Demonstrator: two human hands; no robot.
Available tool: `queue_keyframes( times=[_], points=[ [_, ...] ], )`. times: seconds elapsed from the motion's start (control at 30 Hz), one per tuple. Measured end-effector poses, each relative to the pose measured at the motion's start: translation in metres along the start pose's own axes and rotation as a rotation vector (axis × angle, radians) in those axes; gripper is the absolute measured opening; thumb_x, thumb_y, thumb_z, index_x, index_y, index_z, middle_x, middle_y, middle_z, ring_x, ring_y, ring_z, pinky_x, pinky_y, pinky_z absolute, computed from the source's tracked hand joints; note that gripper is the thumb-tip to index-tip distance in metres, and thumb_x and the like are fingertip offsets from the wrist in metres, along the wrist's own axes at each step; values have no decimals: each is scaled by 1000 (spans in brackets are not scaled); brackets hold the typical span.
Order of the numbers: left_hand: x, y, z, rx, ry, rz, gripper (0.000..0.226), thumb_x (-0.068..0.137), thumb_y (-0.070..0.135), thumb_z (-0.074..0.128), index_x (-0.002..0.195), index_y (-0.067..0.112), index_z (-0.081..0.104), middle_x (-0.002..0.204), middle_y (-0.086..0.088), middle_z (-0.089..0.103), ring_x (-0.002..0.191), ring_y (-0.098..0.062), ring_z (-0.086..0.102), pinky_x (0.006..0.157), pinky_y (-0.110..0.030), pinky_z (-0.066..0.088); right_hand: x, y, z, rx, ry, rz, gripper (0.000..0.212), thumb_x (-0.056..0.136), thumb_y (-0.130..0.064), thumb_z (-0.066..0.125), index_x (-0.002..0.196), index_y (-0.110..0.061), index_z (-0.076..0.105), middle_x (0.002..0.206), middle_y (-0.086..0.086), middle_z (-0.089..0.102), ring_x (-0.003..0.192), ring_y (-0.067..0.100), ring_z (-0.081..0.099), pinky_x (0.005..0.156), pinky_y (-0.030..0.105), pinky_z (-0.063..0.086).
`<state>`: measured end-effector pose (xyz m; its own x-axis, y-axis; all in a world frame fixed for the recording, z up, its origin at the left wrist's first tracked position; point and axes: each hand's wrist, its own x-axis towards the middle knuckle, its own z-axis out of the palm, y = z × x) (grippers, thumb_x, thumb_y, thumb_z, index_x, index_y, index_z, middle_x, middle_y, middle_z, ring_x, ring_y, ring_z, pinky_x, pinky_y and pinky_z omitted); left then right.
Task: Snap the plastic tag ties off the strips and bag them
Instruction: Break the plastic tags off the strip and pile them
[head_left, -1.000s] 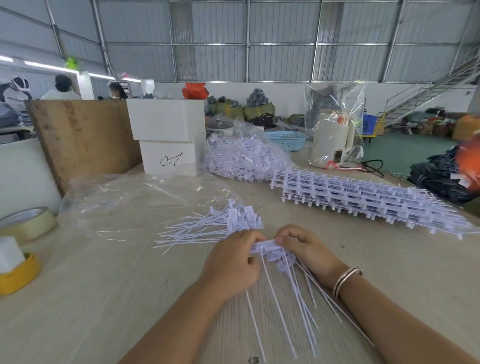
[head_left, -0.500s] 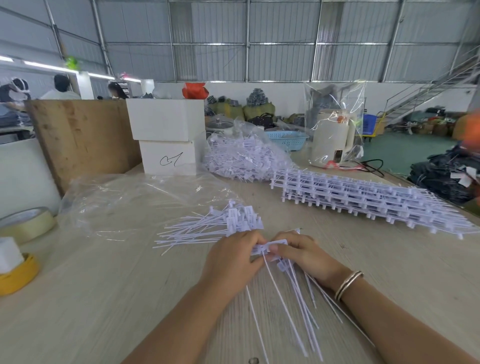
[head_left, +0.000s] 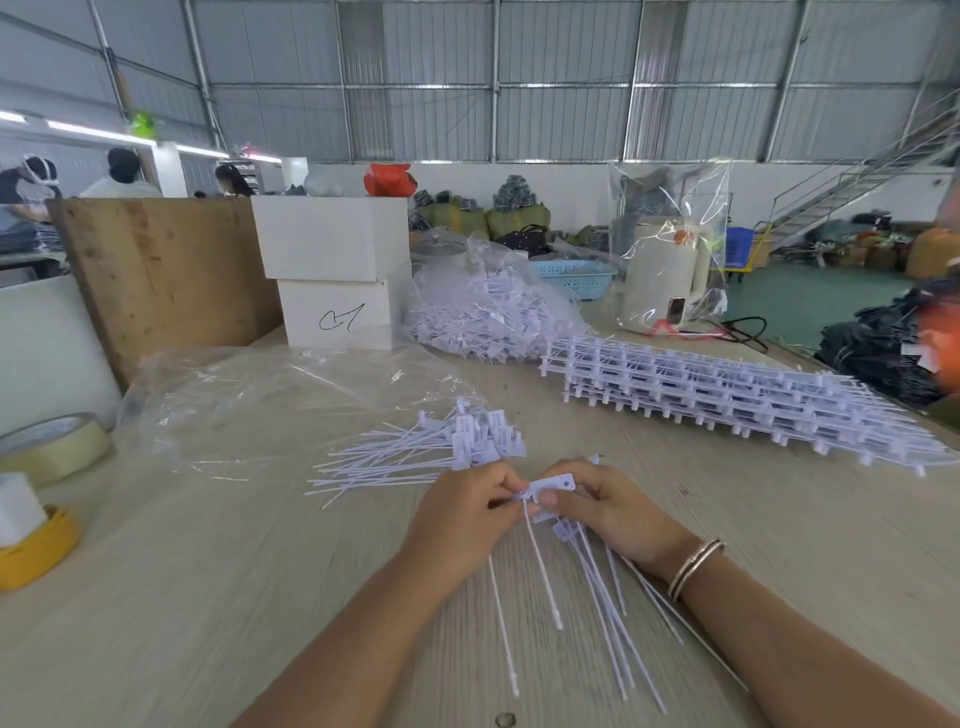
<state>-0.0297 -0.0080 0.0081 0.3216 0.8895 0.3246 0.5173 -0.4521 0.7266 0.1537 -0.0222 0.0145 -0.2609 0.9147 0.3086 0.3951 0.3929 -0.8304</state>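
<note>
My left hand (head_left: 462, 512) and my right hand (head_left: 610, 512) meet at the table's near middle, both pinching a strip of white plastic tag ties (head_left: 551, 489). The strip's long thin tails (head_left: 597, 597) fan toward me between my wrists. Just beyond my hands lies a loose pile of snapped-off ties (head_left: 441, 449), heads to the right. An empty clear plastic bag (head_left: 260, 405) lies flat at the left. A stack of whole strips (head_left: 727, 395) stretches along the right side. Farther back stands a clear bag filled with ties (head_left: 488, 317).
Two stacked white boxes (head_left: 335, 270) and a wooden board (head_left: 161, 275) stand at the back left. Tape rolls (head_left: 52, 449) and a yellow roll (head_left: 36, 545) sit at the left edge. A bagged white kettle (head_left: 667, 270) and a blue basket (head_left: 571, 278) stand behind.
My hands have shifted slightly and turned the strip's head end upward; one tag head now stands up between my fingertips. The tails have swung a little toward me.
</note>
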Motion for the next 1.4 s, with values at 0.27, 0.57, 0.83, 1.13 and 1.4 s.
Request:
queue_keyframes(
  times=[0.27,0.57,0.83,1.13,1.4],
  points=[
    [0,3,-3,-207,-56,-65,13,78,21,75,82,29,66,89,8,73,80,4,67,79,-16,51,0,0,0,63,-35,-25,13,89,-11,59,93,-6,70,85,-3,65,79,5,60,74,18,46],
    [0,4,-6,-369,-110,-53,12,86,16,67,79,25,68,74,4,74,74,-13,71,65,-26,56,0,-3,1,128,-7,-33,19,91,-8,55,82,-18,68,74,-13,64,71,-1,58,68,14,44],
    [0,3,-6,-135,100,-39,12,78,30,74,80,25,63,65,21,57,54,6,48,53,-6,37,6,7,1,-223,182,112,3,87,-25,64,86,-22,63,94,-9,59,96,14,56,96,40,40],
    [0,1,-5,-2,109,42,15,78,13,69,89,21,63,88,12,54,75,5,50,63,-3,35,3,3,0,-298,235,57,27,87,-21,62,87,-48,55,105,-26,53,112,3,45,105,37,23],
    [0,3,7,184,155,177,15,76,11,69,91,16,67,90,6,48,88,-11,47,67,-16,32,2,-4,12,-404,152,15,21,88,-43,55,83,-30,71,97,-26,54,112,-3,39,106,40,14]
  ],
)
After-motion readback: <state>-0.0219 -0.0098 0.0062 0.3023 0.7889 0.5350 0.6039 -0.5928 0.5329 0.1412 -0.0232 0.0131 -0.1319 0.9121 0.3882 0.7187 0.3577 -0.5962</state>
